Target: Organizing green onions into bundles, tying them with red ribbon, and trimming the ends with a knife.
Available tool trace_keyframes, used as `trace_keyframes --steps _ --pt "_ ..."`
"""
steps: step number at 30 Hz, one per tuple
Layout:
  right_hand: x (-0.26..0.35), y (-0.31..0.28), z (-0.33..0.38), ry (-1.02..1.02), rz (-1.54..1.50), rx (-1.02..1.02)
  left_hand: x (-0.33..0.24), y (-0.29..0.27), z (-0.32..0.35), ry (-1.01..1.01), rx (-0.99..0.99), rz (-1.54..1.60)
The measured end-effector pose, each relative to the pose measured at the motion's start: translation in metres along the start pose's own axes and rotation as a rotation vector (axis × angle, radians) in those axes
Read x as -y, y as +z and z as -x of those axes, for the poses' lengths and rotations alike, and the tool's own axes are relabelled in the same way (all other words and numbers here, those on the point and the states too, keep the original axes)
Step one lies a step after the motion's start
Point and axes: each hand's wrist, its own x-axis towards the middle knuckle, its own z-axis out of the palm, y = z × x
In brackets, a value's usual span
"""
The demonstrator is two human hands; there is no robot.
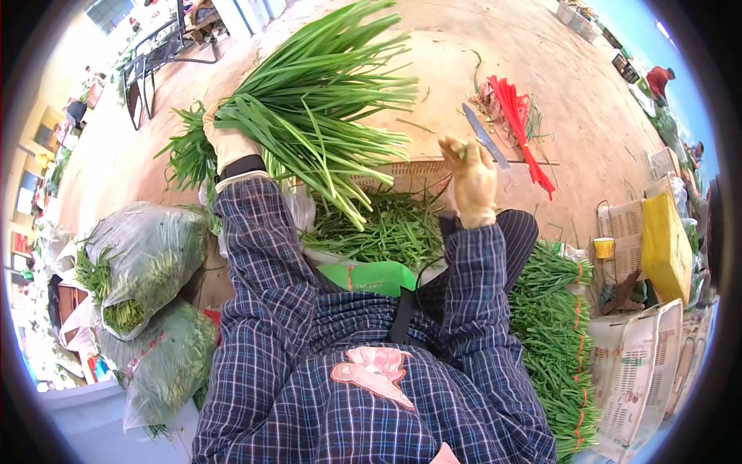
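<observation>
My left hand (229, 141), in a pale glove, is closed round a large bunch of garlic chives (309, 100). The long leaves fan out to the right, and the pale cut ends of some stems point down toward my lap. My right hand (472, 184), also gloved, is raised to the right of the bunch with its fingers curled together. Something small and greenish shows at its fingertips, too little to name. Below and between my hands, a heap of loose chives (386, 228) lies in a crate (402, 172) in front of me.
A knife (485, 137) lies beyond my right hand, beside a bundle of red ties (516, 124). Tied chive bunches (553, 332) are stacked at my right, near plastic crates (634, 379) and a yellow container (666, 247). Filled plastic bags (151, 251) stand at my left.
</observation>
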Motion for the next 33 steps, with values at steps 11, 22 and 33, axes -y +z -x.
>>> trace_keyframes --steps 11,22,33 --pt "-0.028 0.030 0.014 0.092 0.660 0.200 0.006 -0.010 -0.023 0.097 -0.097 -0.157" --pt "-0.041 0.054 0.033 0.247 0.139 0.287 -0.001 -0.008 -0.024 -0.023 -0.065 0.039" --pt "-0.021 0.112 0.047 -0.046 0.962 0.290 0.018 0.023 0.003 0.066 -0.028 0.041"
